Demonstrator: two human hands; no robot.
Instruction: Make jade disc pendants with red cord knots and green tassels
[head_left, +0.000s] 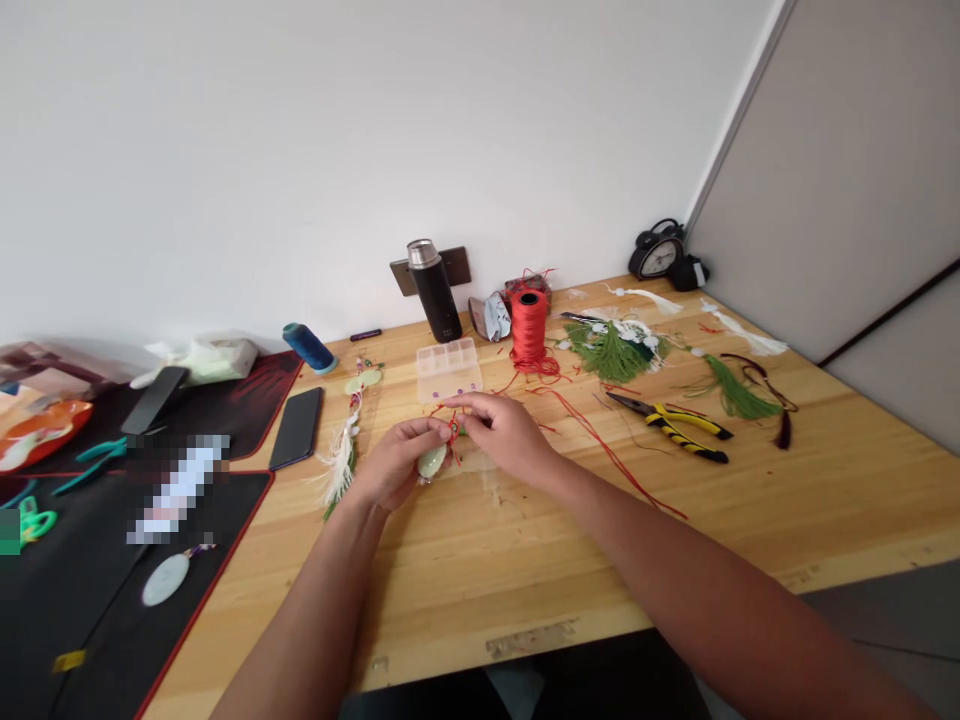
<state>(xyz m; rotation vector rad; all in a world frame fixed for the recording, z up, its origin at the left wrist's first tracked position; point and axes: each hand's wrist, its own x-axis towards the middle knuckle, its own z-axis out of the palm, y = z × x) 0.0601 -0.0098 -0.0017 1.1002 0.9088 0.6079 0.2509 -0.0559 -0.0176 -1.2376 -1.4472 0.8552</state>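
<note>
Close together over the wooden table, my two hands work on a pale green pendant (432,461) with red cord (454,428) at its top. My left hand (390,465) is closed, thumb and fingers pinching the cord while the pendant hangs beside its fingertips. Fingers of my right hand (514,437) are pressed together on the red cord just to the right; its exact grip is partly hidden. A clear plastic bead box (450,360) with several purple beads lies just beyond my hands. Behind it to the right stands a spool of red cord (529,335).
Yellow-and-black pliers (679,425) and green tassels (615,350) lie to the right. A black thermos (435,290) stands near the wall. On the left are a phone (297,428), a blue thread spool (309,347), a tasselled pendant string (349,435) and black mats (217,540).
</note>
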